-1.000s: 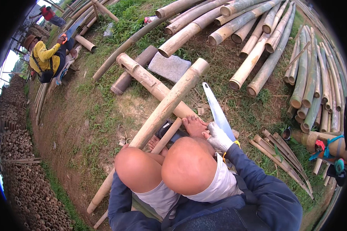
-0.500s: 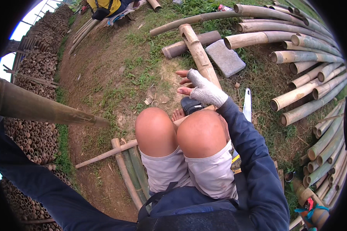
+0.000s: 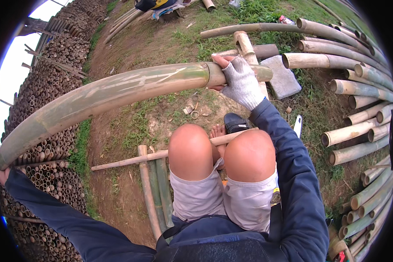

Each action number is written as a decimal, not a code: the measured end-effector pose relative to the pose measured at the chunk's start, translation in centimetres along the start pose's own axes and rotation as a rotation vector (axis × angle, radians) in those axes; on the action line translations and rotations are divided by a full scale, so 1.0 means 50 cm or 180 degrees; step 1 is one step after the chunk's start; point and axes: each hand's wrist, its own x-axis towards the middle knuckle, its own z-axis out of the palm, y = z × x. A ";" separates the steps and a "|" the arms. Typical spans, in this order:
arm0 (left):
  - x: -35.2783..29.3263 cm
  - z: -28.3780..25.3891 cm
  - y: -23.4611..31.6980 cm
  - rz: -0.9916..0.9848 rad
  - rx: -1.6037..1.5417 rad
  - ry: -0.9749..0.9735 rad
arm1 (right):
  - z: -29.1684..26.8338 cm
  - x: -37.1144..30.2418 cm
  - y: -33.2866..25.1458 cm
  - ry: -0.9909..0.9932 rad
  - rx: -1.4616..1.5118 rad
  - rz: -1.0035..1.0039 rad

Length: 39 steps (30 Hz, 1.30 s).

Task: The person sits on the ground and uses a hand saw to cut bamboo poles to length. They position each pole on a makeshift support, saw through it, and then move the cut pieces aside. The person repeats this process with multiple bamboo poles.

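Note:
A long, thick bamboo pole (image 3: 131,89) stretches across in front of me from the far left to the centre right. Near its right end, my right hand (image 3: 240,81), in a white fingerless knit glove, is wrapped round it. At the left rim my left hand (image 3: 1,174) grips the pole's other end, only partly in view. The pole's right end lies over a notched bamboo piece (image 3: 245,43), which leans on a dark bamboo log (image 3: 266,51). Whether the pole rests on that piece, I cannot tell.
A grey stone block (image 3: 285,81) lies right of the notched piece. Cut bamboo poles (image 3: 318,60) are stacked along the right. Bundled bamboo (image 3: 39,126) is piled high on the left. A thin stick (image 3: 122,164) crosses short bamboo lengths (image 3: 148,192) beside my knees. A saw (image 3: 298,125) shows by my right forearm.
The bamboo pole has swung across from the left to the notched piece. My right hand, empty and open before, has closed round it. My left hand has come into view at the left rim.

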 end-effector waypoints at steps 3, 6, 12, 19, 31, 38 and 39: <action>-0.027 -0.031 -0.292 -0.0856 -0.0575 0.0389 | -0.035 -0.045 0.047 -0.0366 -0.0176 -0.0101; -0.185 0.070 -0.675 -0.1379 -0.0726 0.1184 | -0.044 -0.126 0.110 -0.0894 -0.0412 -0.0122; -0.586 0.337 -1.176 -0.2721 -0.0728 0.1619 | -0.078 -0.238 0.247 -0.2621 -0.0718 0.0772; -0.732 0.482 -1.359 -0.3414 -0.1496 0.1920 | -0.046 -0.256 0.329 -0.2660 -0.0894 0.0527; -1.142 0.442 -1.213 -0.1268 0.3048 -0.2401 | 0.137 -0.272 0.333 -0.2555 -0.1789 0.0185; -1.202 0.501 -1.214 -0.0166 0.3713 -0.3861 | 0.150 -0.283 0.321 -0.2493 -0.1549 0.0114; -1.195 0.513 -1.216 0.0131 0.3453 -0.3754 | 0.151 -0.287 0.325 -0.2408 -0.1487 0.0116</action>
